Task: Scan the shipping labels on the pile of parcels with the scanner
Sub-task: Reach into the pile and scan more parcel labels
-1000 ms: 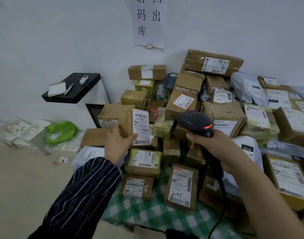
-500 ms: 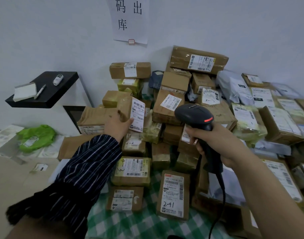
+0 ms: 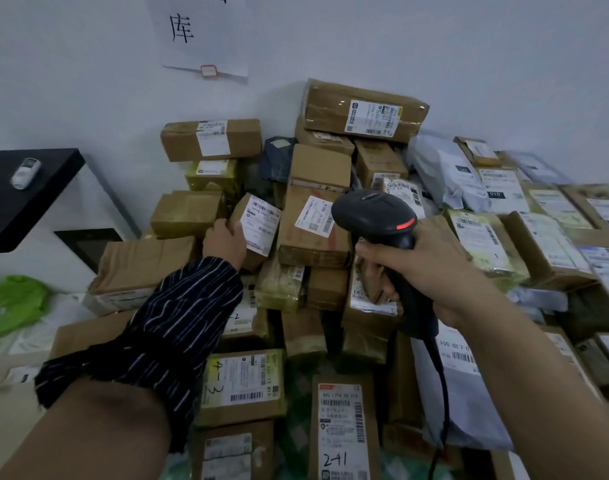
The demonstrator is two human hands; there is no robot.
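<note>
A big pile of brown cardboard parcels (image 3: 317, 216) with white shipping labels leans against the white wall. My left hand (image 3: 225, 242), in a dark striped sleeve, grips a small brown parcel (image 3: 258, 225) by its left side and holds it against the pile, its white label facing me. My right hand (image 3: 424, 268) grips the handle of a black barcode scanner (image 3: 375, 216). The scanner's head shows a red light and sits just right of the held parcel. Its black cable (image 3: 441, 393) hangs down past my right forearm.
A black shelf (image 3: 22, 199) with a small white device (image 3: 26, 173) juts from the wall at the left. A green bag (image 3: 12, 303) lies below it. Grey mailer bags (image 3: 445, 171) and more labelled boxes fill the right side. A paper sign (image 3: 202, 32) hangs above.
My left hand has carried the small parcel up and forward, from in front of me to the pile. The scanner stays raised in my right hand, and the view has closed in on the pile.
</note>
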